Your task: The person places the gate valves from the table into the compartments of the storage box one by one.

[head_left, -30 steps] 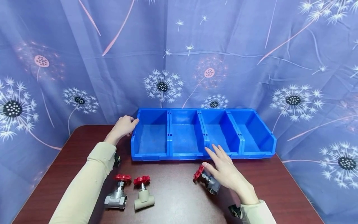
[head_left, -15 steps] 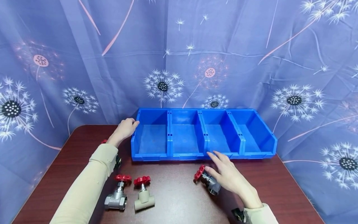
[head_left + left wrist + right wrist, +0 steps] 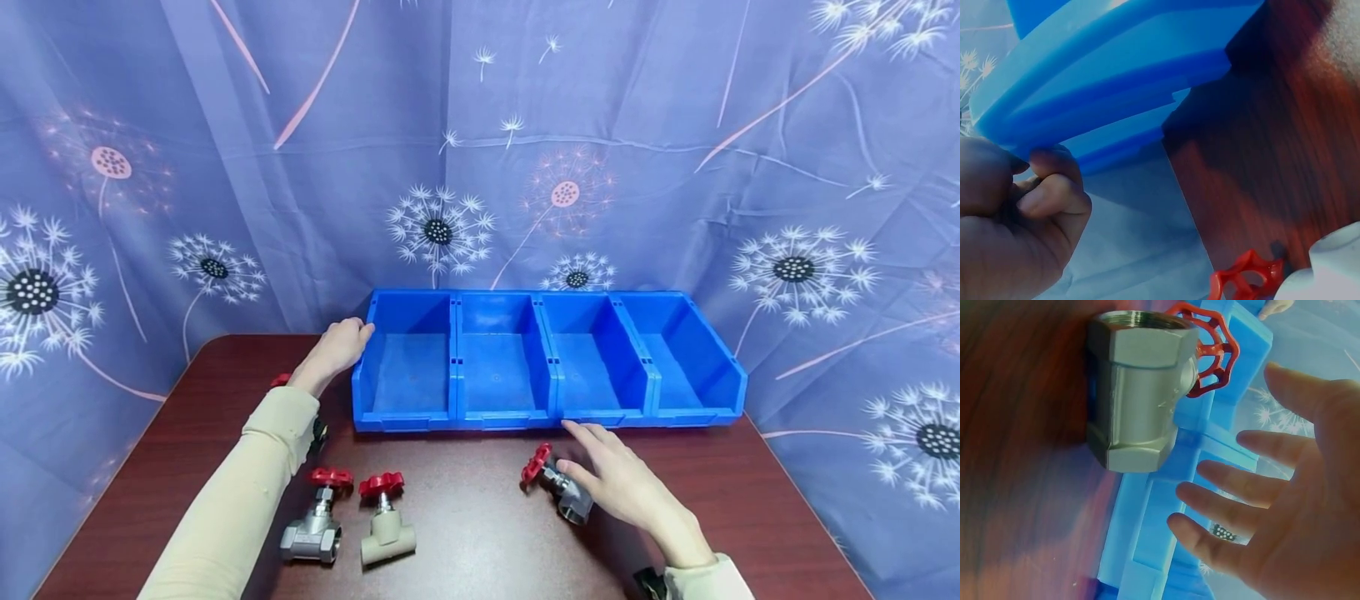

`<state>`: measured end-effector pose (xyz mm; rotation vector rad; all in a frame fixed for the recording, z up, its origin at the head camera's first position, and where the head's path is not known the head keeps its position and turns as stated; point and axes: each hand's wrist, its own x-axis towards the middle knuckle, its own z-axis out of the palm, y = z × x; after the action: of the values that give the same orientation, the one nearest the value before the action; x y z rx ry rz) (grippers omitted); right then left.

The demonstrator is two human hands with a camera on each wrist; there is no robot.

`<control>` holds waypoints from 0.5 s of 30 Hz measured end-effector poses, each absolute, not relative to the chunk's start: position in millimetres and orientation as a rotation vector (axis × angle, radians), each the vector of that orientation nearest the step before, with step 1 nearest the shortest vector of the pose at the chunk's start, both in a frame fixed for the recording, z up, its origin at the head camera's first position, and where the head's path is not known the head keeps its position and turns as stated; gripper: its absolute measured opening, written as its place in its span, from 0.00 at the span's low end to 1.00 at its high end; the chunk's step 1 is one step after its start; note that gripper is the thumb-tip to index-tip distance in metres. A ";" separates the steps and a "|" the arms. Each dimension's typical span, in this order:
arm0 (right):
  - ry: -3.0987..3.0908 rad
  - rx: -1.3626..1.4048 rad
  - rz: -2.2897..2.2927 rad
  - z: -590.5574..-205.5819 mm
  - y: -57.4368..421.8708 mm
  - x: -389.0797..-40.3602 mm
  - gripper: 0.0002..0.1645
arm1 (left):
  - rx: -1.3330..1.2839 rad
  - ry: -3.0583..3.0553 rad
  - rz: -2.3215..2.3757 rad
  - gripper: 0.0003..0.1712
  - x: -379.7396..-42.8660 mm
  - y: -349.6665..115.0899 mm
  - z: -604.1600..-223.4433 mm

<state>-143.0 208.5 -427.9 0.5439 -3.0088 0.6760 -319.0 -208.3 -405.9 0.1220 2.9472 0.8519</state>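
Note:
My left hand (image 3: 335,350) holds the left side rim of the blue storage bins (image 3: 401,421), a row of joined compartments. In the left wrist view its fingers (image 3: 1054,200) curl under the edge of the bin wall (image 3: 1116,69). On the right, my right hand (image 3: 633,483) hovers with spread fingers just beside a metal gate valve (image 3: 572,500). That valve's red handwheel (image 3: 1213,353) points toward the bins in the right wrist view, and the hand looks apart from it.
On the table's left part stand a metal valve (image 3: 311,533) and a beige plastic valve (image 3: 387,533), both with red handwheels. Another red handwheel (image 3: 280,380) peeks out behind the left forearm. A patterned blue curtain (image 3: 480,150) hangs behind the bins.
My right hand has drawn back slightly toward the lower right, away from the bins' front edge, uncovering more of the valve. The left hand has shifted barely, still at the rim.

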 end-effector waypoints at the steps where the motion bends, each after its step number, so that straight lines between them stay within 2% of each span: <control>1: -3.012 0.535 0.678 -428.3 208.6 -143.2 0.35 | 0.125 2.952 0.853 0.23 -319.5 -208.1 -406.7; 15: -3.151 0.522 0.544 -432.4 209.7 -146.7 0.37 | 0.104 2.936 0.817 0.24 -317.3 -205.8 -404.1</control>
<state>-146.7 209.7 -432.4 0.5220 -3.1508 0.5444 -317.3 -205.8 -404.1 0.1040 2.9359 0.8171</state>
